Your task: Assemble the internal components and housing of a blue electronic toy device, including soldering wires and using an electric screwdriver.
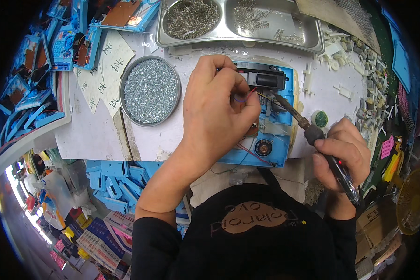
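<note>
Blue casing [282,143], mid-frame: wires [253,92] apparently pinched by left fingers [234,79], soldering iron [312,134] gripped by right fingers [337,148]; beware of slips scorching wires.

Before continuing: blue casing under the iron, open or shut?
Open: inside the blue casing, a round black part and rectangular black module show.

Hidden behind the left hand [219,100]: left part of the blue casing [279,148]. Cut off at far edge: metal tray [223,25].
</note>
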Available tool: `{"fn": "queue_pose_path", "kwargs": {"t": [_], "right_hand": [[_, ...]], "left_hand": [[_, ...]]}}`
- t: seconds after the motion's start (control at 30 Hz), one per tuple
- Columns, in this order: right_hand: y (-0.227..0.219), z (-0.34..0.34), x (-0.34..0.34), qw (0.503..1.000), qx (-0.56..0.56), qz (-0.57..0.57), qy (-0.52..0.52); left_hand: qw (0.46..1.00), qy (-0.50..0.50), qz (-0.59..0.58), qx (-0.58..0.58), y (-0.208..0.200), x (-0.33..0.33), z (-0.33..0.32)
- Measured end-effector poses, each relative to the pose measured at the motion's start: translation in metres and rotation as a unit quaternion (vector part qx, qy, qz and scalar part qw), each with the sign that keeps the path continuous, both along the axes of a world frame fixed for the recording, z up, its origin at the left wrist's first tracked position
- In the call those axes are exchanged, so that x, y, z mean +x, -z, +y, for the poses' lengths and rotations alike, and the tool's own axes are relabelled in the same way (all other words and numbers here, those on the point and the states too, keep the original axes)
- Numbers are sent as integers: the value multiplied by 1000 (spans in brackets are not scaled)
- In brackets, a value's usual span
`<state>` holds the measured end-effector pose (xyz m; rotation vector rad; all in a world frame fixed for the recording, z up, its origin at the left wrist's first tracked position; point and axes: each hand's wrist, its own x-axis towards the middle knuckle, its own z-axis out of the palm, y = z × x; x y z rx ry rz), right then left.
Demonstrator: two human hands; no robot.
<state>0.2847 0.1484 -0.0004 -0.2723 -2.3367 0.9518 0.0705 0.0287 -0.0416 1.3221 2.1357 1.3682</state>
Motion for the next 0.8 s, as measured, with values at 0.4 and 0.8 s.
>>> {"fn": "queue_pose_path", "kwargs": {"t": [0.4, 0.8], "right_hand": [[-4, 5, 18, 999, -7, 13, 39], [-3, 7, 11, 999, -14, 5, 29]], "left_hand": [[934, 181, 302, 55, -9, -20, 3], [976, 60, 198, 65, 6, -12, -11]]}}
